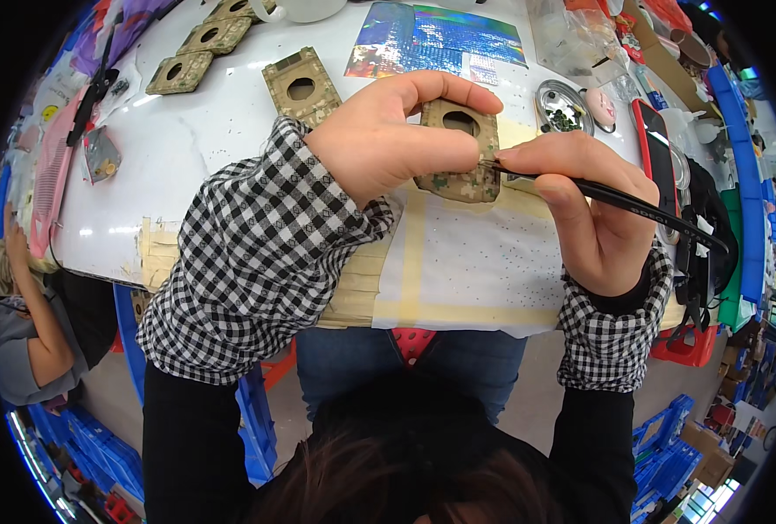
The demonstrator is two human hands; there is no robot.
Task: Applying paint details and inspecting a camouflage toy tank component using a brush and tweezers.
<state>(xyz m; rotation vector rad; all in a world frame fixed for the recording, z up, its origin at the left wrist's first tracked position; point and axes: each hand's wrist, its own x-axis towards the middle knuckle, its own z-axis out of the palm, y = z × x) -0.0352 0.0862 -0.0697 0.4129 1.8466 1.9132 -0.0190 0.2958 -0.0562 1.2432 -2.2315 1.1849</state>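
Observation:
My left hand (384, 135) grips a camouflage-patterned casing (460, 185), which has a round opening near its top. The fingers curl over its far edge and the thumb lies across its face. Pinched in my right hand (602, 214) are black tweezers (659, 215), their tips at the casing's right side by my left thumb. Whether the tips hold a small part cannot be made out. Beyond my left wrist lies another camouflage casing (280, 80). A round clear dish (541, 100) with small dark green pieces stands past my right hand.
More camouflage casings (197, 68) sit in a row at the far left. White paper (484, 262) with tiny specks is taped at the near edge. A shiny holographic bag (440, 39) lies at the back, a red-edged phone (654, 140) at right. Another person (34, 336) sits at left.

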